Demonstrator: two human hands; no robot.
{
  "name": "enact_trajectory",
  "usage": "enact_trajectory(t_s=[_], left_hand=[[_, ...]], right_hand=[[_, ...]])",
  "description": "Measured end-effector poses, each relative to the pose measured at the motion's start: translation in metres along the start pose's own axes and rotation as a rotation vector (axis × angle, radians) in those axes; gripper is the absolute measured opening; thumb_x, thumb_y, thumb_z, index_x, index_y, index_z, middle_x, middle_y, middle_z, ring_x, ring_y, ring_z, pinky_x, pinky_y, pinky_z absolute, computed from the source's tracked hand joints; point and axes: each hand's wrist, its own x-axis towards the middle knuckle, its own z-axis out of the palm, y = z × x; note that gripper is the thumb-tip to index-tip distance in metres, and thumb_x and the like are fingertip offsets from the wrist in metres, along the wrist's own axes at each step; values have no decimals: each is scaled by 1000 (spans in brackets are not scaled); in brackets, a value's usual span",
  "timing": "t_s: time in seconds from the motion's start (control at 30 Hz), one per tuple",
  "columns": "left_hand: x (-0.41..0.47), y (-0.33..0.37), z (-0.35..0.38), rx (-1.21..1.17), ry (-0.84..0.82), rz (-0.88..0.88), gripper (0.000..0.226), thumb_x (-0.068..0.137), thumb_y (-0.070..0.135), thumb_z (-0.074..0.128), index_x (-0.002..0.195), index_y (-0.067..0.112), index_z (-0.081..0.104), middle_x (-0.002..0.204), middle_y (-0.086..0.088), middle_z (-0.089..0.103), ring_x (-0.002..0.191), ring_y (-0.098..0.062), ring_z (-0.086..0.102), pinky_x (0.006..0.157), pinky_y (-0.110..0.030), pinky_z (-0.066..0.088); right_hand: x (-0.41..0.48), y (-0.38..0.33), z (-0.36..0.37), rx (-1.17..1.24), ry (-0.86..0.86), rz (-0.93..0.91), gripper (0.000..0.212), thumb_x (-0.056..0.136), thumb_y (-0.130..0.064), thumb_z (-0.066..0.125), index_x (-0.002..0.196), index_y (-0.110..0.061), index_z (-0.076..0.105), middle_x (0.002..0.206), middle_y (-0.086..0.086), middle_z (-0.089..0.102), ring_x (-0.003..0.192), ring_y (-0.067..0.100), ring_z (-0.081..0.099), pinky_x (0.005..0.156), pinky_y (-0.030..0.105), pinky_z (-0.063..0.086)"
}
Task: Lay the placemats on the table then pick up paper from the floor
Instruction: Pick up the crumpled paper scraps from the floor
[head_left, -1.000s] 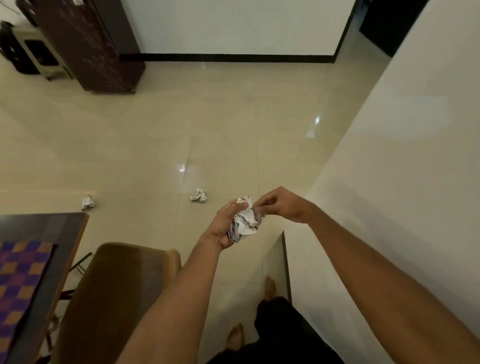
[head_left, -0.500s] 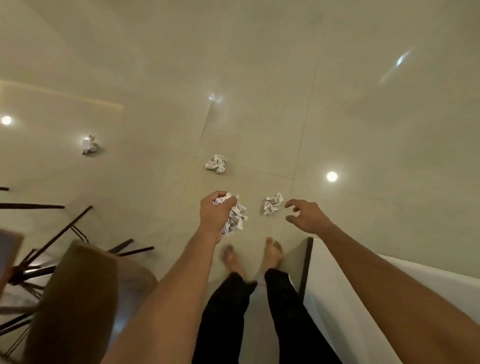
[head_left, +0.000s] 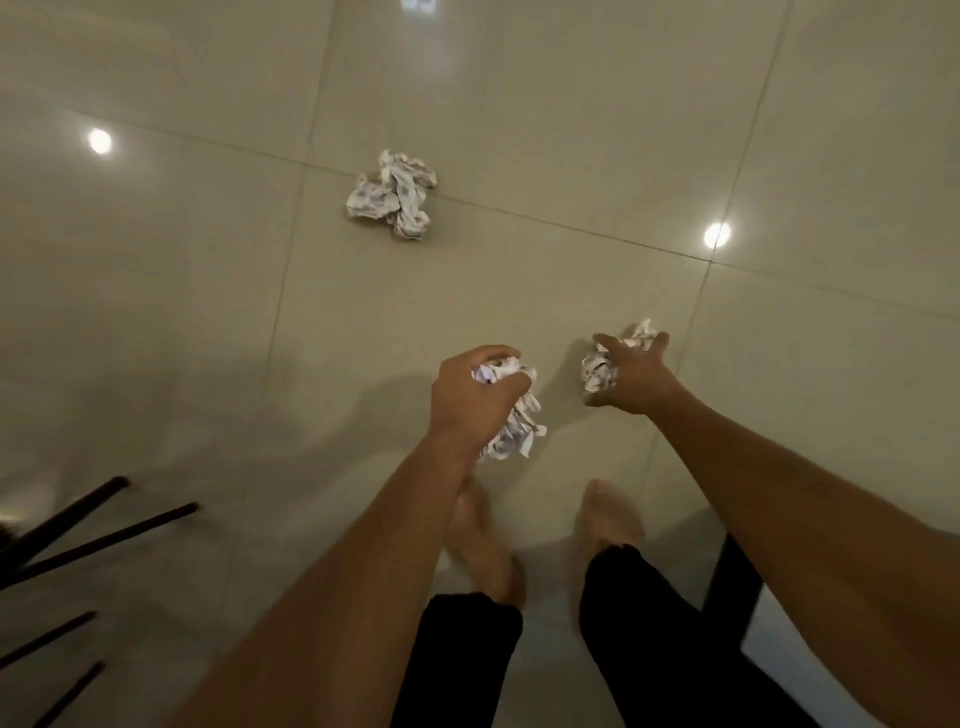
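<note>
My left hand (head_left: 467, 400) is closed around a wad of crumpled printed paper (head_left: 511, 431) that sticks out below the fingers. My right hand (head_left: 631, 379) reaches down with fingers spread over a second crumpled paper ball (head_left: 597, 371) on the tiled floor; the fingers lie on or just above it, and a closed grip does not show. A third crumpled paper ball (head_left: 392, 195) lies farther ahead on the floor, apart from both hands. No placemats or table top are in view.
Dark chair legs (head_left: 78, 525) stand at the lower left. My bare feet (head_left: 605, 514) and black trouser legs are below the hands. A white wall with a dark skirting edge (head_left: 727, 582) rises at the lower right. Glossy beige tiles reflect ceiling lights.
The view has dropped closer to the floor. My right hand has moved forward onto the near paper ball. My left hand still holds its wad.
</note>
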Motion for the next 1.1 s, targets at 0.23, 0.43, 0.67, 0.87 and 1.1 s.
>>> enact_trajectory(t_s=[0.23,0.43,0.67,0.87,1.1], left_hand=[[-23,16,-55,148,-130,-87,52,77,18,78,127,30,64,118,4,61,107,-14,60,89,-24,46],[-67,97,-152,97,-481,-78,101,73,0,81,153,35,30,134,0,56,113,-17,61,91,-26,54],[-42,127,-229,41,-22,-80,58,63,27,82,114,34,57,106,1,66,95,-24,64,81,-33,55],[43,72,-250,-3,143,-158,59,49,43,70,105,45,51,102,-1,68,90,-26,67,85,-45,59],[111,36,-222,-167,203,-156,58,55,41,74,109,43,53,98,5,70,90,-24,69,84,-43,59]], right_hand=[[-48,-81,-16,344,-6,-141,37,79,-10,78,116,-10,71,120,13,69,110,26,65,82,18,46],[-160,-211,-115,839,-353,-301,34,89,8,63,115,-11,54,99,14,70,82,18,69,74,30,58],[-118,-301,-173,657,-184,-84,73,74,-18,86,131,-27,41,120,11,63,63,26,70,65,44,62],[38,-335,-133,-337,-135,-277,93,73,-37,84,146,-44,27,135,24,42,96,44,63,71,45,61],[156,-346,-94,-605,-94,-254,60,83,-19,70,139,-14,48,135,28,47,122,46,49,98,39,45]])
